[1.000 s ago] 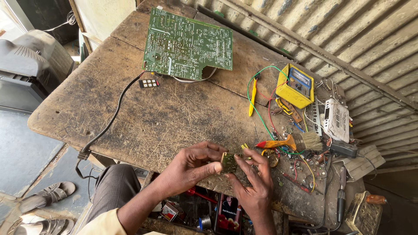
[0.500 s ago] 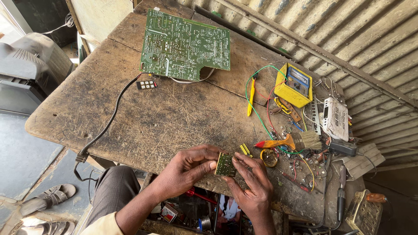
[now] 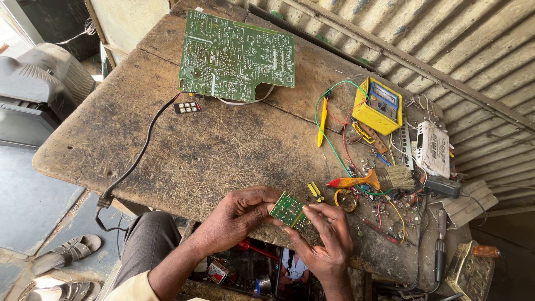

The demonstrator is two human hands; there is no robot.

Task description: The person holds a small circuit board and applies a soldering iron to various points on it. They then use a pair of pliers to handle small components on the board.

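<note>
Lifted slightly since the earlier frame, a small board (image 3: pixel 288 210) sits pinched between the left hand (image 3: pixel 237 217) and right hand (image 3: pixel 325 241), both closed on its edges, near the brush (image 3: pixel 374 179); inspection appears underway, nothing soldered.

Single head view, steeply down onto near workbench (image 3: pixel 223 150).

Small circuit board in both hands

We pinch the small green board (image 3: pixel 288 210) between left hand (image 3: pixel 237 218) and right hand (image 3: pixel 326 241) over the worn wooden counter (image 3: pixel 223 150).
</note>
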